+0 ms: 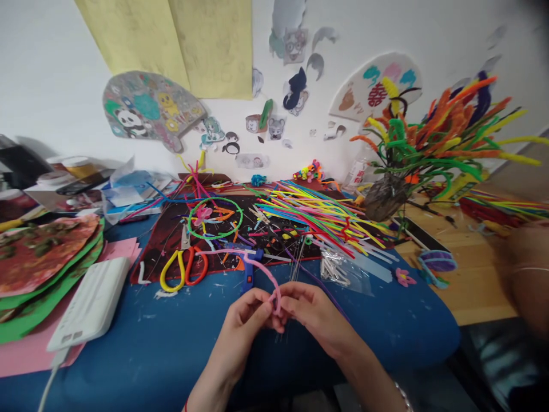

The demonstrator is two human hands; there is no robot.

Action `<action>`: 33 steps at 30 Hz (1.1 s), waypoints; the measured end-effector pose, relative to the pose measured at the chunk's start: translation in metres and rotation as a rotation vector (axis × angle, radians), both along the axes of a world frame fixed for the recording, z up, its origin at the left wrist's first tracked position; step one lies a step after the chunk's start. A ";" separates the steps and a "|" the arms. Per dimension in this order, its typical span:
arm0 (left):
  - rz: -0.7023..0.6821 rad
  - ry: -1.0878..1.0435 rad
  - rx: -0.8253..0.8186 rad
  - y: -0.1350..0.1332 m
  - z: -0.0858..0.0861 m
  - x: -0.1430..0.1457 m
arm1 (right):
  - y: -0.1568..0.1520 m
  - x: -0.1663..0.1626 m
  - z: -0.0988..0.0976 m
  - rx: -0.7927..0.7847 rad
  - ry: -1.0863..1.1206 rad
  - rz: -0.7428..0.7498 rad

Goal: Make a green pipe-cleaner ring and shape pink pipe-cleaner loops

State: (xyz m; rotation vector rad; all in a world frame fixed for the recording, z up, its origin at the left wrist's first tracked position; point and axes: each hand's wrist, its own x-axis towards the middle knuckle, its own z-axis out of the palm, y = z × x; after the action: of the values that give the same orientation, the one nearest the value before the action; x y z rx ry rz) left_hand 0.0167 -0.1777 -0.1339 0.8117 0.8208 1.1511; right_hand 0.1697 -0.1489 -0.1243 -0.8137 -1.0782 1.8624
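Note:
Between my two hands, over the front of the blue table cover, is a pink pipe cleaner [266, 269]. It is bent into a small loop at my fingertips, and its long tail arcs up and away to the left. My left hand [246, 320] pinches it between thumb and fingers. The fingers of my right hand [312, 312] are closed on the same loop from the right side. Just beyond my hands a blue glue gun [247, 273] lies on the table. Scissors [184, 266] with one yellow and one red handle rest to its left.
A green ring [189, 220] and a heap of coloured pipe cleaners [317, 212] cover the dark mat. At the left lies a white power bank [92, 303]. A vase [386, 194] of pipe-cleaner stems stands right, near a phone [422, 234]. Another person [529, 280] is at the right edge.

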 end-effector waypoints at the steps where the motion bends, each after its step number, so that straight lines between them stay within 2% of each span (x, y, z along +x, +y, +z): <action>1: 0.045 0.006 0.003 0.000 0.000 0.001 | -0.001 -0.002 0.000 0.021 -0.014 -0.006; 4: 0.091 0.026 0.002 0.000 -0.003 0.004 | -0.004 -0.006 0.000 0.052 -0.080 -0.024; 12: -0.013 0.017 0.035 -0.005 -0.014 0.000 | -0.001 -0.003 0.000 -0.016 -0.111 0.012; 18: 0.074 0.043 0.097 -0.008 -0.014 0.002 | -0.005 -0.008 0.002 -0.041 0.012 0.011; 23: 0.028 0.035 0.161 -0.009 -0.014 0.001 | -0.006 -0.007 0.004 -0.041 0.014 0.023; 29: 0.039 -0.077 0.046 -0.010 -0.012 0.003 | -0.006 -0.002 0.009 0.002 -0.076 0.093; 33: 0.092 -0.046 -0.024 -0.011 -0.011 0.005 | -0.010 -0.003 0.010 0.095 -0.058 0.140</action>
State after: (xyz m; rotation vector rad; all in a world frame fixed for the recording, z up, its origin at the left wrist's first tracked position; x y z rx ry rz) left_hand 0.0215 -0.1883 -0.1451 0.7314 0.8393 1.2342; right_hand 0.1670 -0.1590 -0.1148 -0.7574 -1.2786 1.8960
